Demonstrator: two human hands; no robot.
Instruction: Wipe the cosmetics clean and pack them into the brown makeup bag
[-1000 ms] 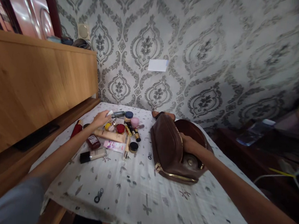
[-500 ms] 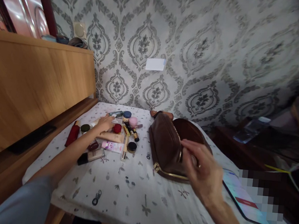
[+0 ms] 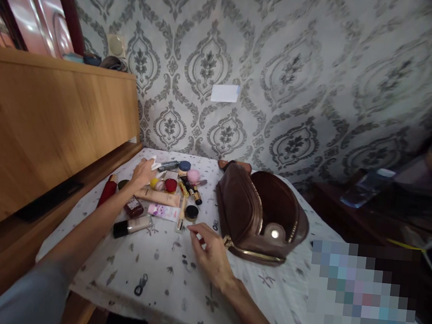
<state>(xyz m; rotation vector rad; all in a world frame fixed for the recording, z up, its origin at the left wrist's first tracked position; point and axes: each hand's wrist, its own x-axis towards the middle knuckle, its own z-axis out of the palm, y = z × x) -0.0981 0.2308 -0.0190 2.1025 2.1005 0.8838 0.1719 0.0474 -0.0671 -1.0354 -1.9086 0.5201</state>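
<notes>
My left hand [image 3: 143,172] is at the far left of the cosmetics, its fingers closed on a small white item [image 3: 156,164] whose kind I cannot make out. Close by lie a dark slim tube [image 3: 169,165], a red-lidded jar [image 3: 170,185] and a beige squeeze tube [image 3: 161,197]. My right hand [image 3: 210,255] hovers over the cloth with thumb and forefinger apart and nothing visible between them. Its fingertips are close to a slim concealer-like tube [image 3: 181,220] and a black-lidded jar [image 3: 191,212]. A brown cosmetic bag [image 3: 235,199] stands unzipped to the right.
More cosmetics lie about: a foundation bottle [image 3: 133,225], a pink floral tube [image 3: 163,211], a red bottle [image 3: 108,190], a pink sponge [image 3: 192,176]. A wooden cabinet [image 3: 56,111] borders the left, a patterned wall the back. A clear bottle [image 3: 366,187] lies at right.
My right hand has left the bag's opening and moved left to the cosmetics' near edge. My left hand has shifted slightly left and back, with the white item now showing at its fingers.
</notes>
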